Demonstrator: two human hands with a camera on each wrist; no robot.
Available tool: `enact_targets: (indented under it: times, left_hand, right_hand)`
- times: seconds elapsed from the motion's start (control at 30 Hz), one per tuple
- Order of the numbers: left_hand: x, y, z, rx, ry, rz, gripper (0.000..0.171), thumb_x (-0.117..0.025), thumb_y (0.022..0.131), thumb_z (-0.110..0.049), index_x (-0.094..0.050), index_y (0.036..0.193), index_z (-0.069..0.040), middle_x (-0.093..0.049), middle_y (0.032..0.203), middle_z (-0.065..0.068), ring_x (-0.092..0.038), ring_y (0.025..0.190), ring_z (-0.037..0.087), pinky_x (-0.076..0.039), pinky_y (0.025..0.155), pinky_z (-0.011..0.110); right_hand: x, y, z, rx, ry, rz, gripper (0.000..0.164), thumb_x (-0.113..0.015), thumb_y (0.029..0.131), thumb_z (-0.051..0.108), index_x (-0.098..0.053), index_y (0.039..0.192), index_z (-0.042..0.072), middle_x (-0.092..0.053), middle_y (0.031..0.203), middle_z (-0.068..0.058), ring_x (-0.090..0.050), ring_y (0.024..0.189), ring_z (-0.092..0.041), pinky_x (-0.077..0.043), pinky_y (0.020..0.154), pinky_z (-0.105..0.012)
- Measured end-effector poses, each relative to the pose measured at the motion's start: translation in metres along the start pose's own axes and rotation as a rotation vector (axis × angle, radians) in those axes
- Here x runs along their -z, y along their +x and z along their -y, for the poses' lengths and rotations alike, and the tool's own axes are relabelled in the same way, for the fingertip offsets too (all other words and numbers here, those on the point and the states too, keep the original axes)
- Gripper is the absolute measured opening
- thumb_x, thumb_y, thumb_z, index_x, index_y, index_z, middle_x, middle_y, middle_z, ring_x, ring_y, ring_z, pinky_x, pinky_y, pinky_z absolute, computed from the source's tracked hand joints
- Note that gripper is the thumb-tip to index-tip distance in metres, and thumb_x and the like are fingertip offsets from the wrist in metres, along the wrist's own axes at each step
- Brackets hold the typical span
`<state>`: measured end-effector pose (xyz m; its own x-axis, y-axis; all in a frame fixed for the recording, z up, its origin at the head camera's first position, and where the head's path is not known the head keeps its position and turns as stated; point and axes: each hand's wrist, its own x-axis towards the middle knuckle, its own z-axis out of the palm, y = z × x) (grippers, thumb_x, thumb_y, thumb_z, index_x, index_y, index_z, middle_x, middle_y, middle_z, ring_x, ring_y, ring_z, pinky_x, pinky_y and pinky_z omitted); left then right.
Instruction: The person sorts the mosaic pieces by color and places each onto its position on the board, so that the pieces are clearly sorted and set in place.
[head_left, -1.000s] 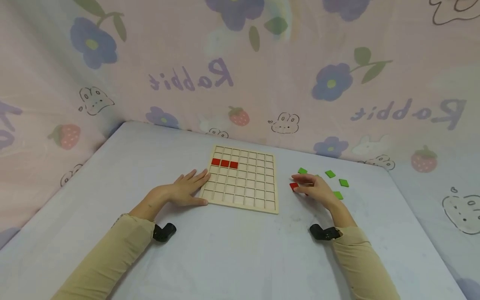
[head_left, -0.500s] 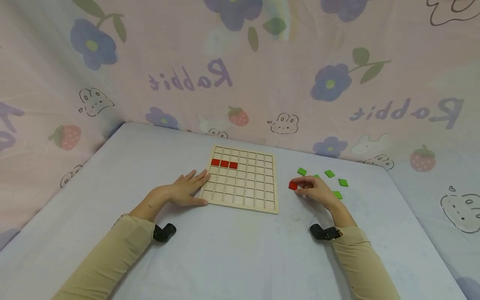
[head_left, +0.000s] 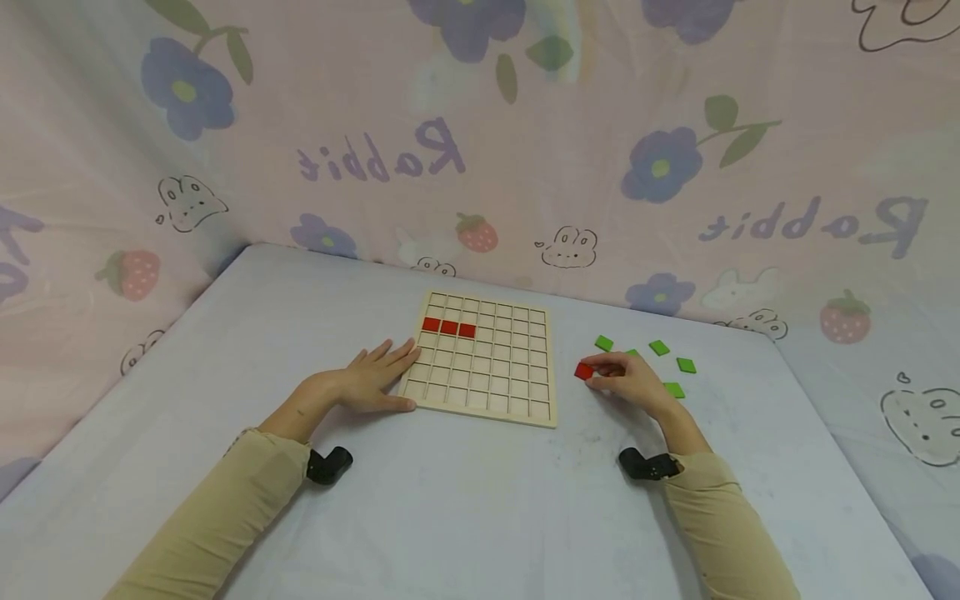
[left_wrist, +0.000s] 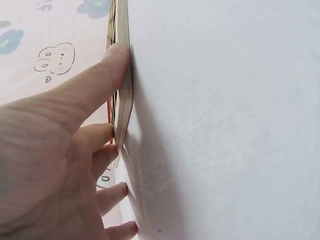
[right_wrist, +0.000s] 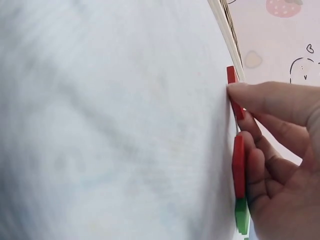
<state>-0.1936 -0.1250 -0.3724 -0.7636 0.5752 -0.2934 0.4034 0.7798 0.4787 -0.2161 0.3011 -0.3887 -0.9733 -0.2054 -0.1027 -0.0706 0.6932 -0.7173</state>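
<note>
A wooden grid board [head_left: 483, 414] lies on the table, with three red square tiles [head_left: 449, 327] side by side in one of its upper rows. My left hand [head_left: 372, 385] rests with spread, straight fingers at the board's left edge. The left wrist view shows its thumb [left_wrist: 112, 60] against the board's side [left_wrist: 125, 95]. To the right of the board, my right hand [head_left: 632, 381] pinches another red tile [head_left: 582, 372] between thumb and fingers, close over the table. Under its curled fingers a further red tile [right_wrist: 239, 167] shows in the right wrist view.
Several green tiles [head_left: 686, 365] lie scattered around and behind the right hand, some partly hidden by it. A white cloth covers the table [head_left: 480, 508]. A printed curtain [head_left: 525, 167] rises along the back edge.
The right thumb and fingers have come together on the red tile, which has shifted and turned slightly, to the left. The left hand and the board stay put.
</note>
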Motion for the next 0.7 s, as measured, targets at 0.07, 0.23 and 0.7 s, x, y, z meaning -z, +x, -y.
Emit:
enact_targets:
  times: [0.07, 0.23, 0.7]
  left_hand:
    - [0.0001, -0.0001, 0.0002, 0.001, -0.001, 0.0, 0.084, -0.058, 0.094, -0.04, -0.011, 0.154, -0.004, -0.002, 0.161, 0.017, 0.004, 0.145, 0.046, 0.001, 0.114, 0.065]
    - [0.0002, -0.0003, -0.0001, 0.0, -0.011, 0.005, 0.084, -0.058, 0.094, -0.04, -0.011, 0.154, -0.004, -0.001, 0.161, 0.017, 0.004, 0.145, 0.046, 0.001, 0.114, 0.065]
    - [-0.0009, 0.0013, 0.0021, 0.001, -0.001, -0.001, 0.084, -0.058, 0.094, -0.041, -0.011, 0.154, -0.005, -0.002, 0.161, 0.017, 0.004, 0.145, 0.046, 0.001, 0.114, 0.065]
  right_hand:
    - [-0.0002, 0.0006, -0.0001, 0.007, -0.002, -0.002, 0.04, -0.073, 0.084, 0.014, -0.064, 0.119, -0.003, -0.062, 0.103, -0.019, -0.052, 0.079, -0.013, -0.047, 0.06, -0.022]
    - [-0.0003, 0.0014, 0.0004, -0.007, 0.008, -0.005, 0.042, -0.074, 0.084, 0.018, -0.064, 0.121, 0.001, -0.065, 0.106, -0.018, -0.056, 0.081, -0.012, -0.049, 0.06, -0.023]
    - [-0.0024, 0.0066, 0.009, -0.01, 0.05, -0.032, 0.044, -0.073, 0.086, 0.022, -0.063, 0.124, 0.005, -0.064, 0.113, -0.018, -0.06, 0.106, -0.028, -0.053, 0.071, -0.023]
